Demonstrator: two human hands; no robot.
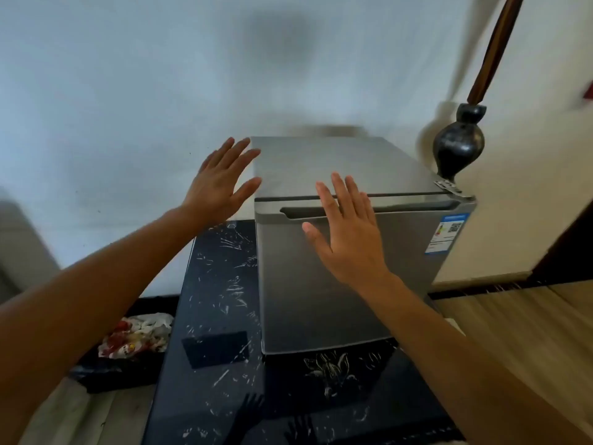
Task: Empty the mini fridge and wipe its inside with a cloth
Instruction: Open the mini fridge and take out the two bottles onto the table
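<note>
the grey mini fridge [353, 252], door closed, stands on a dark glossy table [224, 284] with white markings, against a pale wall. its blue-edged label [449, 231] is unreadable. left hand [221, 184] and right hand [349, 242] hover spread, holding nothing.

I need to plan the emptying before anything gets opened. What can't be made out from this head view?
- Inside of the mini fridge: hidden by its shut door.
- Sticker text on the door: too small.
- Bundle on the floor at left: blurred and partly behind the left arm.
- Cloth: none recognisable.
- Left hand and right hand: open, so no grip to judge.
</note>
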